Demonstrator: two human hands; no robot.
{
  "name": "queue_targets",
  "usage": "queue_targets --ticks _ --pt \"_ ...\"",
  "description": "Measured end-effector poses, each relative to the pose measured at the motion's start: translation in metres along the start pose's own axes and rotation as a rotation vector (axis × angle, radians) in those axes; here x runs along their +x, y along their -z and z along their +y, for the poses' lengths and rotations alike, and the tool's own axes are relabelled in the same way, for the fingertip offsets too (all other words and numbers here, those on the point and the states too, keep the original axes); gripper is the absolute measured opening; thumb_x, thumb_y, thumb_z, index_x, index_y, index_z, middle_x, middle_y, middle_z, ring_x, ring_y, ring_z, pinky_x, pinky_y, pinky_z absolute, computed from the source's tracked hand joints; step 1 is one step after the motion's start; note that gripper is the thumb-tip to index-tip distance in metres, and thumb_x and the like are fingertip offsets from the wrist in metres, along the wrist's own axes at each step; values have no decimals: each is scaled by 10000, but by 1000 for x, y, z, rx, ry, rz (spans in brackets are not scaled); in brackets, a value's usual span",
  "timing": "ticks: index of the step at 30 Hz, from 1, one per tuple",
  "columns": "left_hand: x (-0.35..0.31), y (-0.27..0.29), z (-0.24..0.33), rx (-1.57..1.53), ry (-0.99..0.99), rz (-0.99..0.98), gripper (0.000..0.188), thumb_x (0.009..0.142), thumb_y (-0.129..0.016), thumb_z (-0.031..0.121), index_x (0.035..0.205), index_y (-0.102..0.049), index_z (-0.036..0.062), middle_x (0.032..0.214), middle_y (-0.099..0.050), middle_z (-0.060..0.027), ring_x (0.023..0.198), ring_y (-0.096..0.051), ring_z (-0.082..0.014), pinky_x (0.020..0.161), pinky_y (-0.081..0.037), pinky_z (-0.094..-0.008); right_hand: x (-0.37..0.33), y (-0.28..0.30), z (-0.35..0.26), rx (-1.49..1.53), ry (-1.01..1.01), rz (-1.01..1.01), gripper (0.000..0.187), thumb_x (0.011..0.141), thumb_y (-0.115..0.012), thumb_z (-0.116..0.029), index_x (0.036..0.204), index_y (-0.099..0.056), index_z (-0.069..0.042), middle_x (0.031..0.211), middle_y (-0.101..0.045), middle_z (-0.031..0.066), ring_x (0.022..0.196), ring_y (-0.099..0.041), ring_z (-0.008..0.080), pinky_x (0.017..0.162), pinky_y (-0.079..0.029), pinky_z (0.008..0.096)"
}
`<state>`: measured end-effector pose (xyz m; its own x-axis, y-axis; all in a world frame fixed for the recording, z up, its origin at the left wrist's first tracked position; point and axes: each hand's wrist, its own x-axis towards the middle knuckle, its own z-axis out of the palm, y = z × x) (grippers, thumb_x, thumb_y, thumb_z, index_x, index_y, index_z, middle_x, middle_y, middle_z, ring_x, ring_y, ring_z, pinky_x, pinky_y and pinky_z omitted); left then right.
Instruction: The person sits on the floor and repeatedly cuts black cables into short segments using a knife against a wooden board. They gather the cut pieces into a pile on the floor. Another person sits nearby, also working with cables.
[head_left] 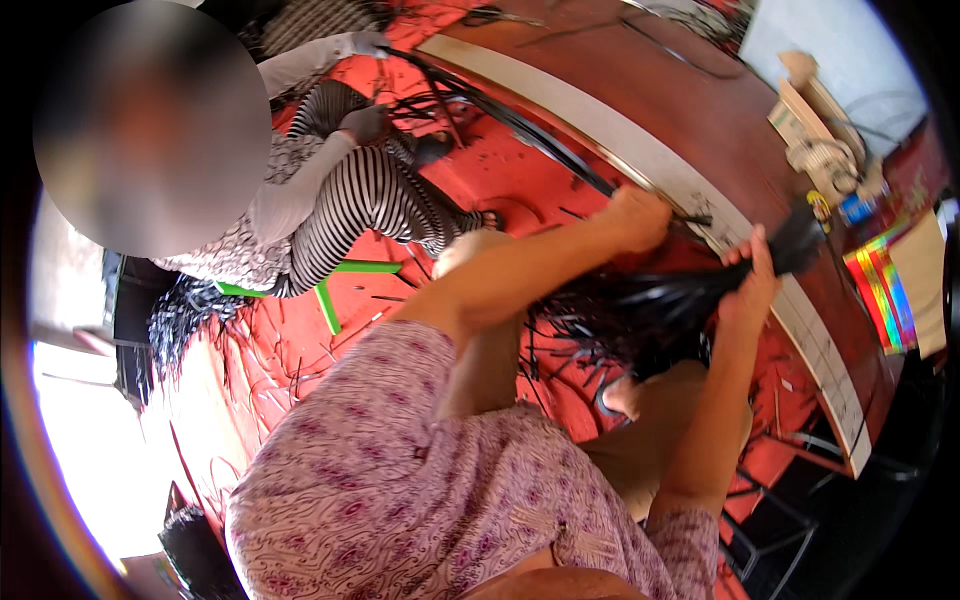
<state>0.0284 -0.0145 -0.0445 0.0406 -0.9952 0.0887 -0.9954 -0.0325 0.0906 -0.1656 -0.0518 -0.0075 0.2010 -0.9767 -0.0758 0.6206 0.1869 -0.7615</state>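
The black strips are clamped in the right hand, across the pale edge of the table; the left hand is curled closed near that edge, its contents indiscernible.

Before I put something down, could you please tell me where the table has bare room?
The widest bare patch is the brown tabletop between its pale edge strip and the cardboard box, short of the thin dark cord. It is crowded at the right, around the box and rainbow-coloured packet, and where the right hand grips black strips.
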Motion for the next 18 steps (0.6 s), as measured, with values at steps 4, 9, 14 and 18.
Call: queue_targets --ticks 4,9,14,18 --pt "-2 -7 16 -15 -23 20 247 740 -607 253 776 -686 22 763 -667 -178 756 -668 -341 650 -529 -437 -12 18 -3 -48 -2 31 118 839 -679 -107 886 -593 -41 683 -532 26 591 -527 140 540 -443 264" --pt "-13 -12 23 -26 -82 99 256 719 -639 246 762 -675 -4 785 -660 -189 775 -664 -344 666 -530 -428 -27 19 -1 -75 31 -43 144 826 -702 -123 864 -584 -49 718 -564 41 608 -542 138 549 -455 258" --pt "-18 0 35 3 -21 -4 240 729 -600 218 769 -680 -4 817 -665 -210 800 -665 -350 692 -531 -428 -29 18 -1 -22 31 -40 134 826 -694 -95 870 -581 -38 723 -563 39 615 -542 134 548 -463 261" --pt "-18 -3 41 -109 6 -76 325 756 -591 269 956 -667 25 913 -658 -234 887 -644 -377 752 -522 -452 -28 27 -1 12 32 -11 129 814 -694 -58 864 -579 -28 724 -562 44 625 -554 137 539 -479 274"
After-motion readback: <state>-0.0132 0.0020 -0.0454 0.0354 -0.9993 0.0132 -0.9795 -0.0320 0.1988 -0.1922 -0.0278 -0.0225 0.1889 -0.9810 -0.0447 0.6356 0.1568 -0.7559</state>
